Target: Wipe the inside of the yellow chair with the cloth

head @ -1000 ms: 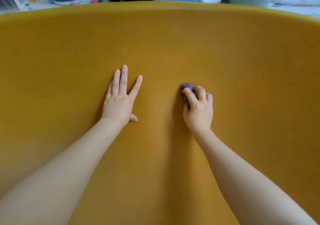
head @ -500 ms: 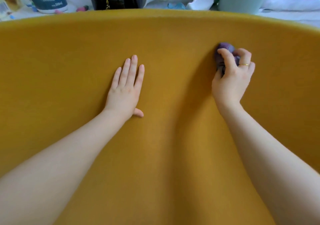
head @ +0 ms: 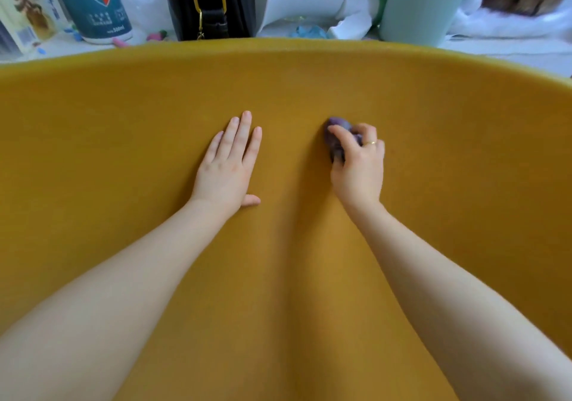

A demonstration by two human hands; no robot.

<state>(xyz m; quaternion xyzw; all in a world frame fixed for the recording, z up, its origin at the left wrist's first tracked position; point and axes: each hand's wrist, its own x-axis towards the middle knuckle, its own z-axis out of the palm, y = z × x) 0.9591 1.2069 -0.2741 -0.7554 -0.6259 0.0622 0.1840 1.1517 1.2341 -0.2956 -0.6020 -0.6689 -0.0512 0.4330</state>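
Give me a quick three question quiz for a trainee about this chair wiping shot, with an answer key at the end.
1. Which hand holds the purple cloth?
2. True or false: the left hand lies flat with fingers spread on the yellow chair.
3. Multiple choice: what stands behind the chair rim, directly above the left hand? A) black bag B) red kettle C) potted plant

Key
1. The right hand, its grip closed around the bunched cloth, pressed against the chair's inside.
2. True.
3. A.
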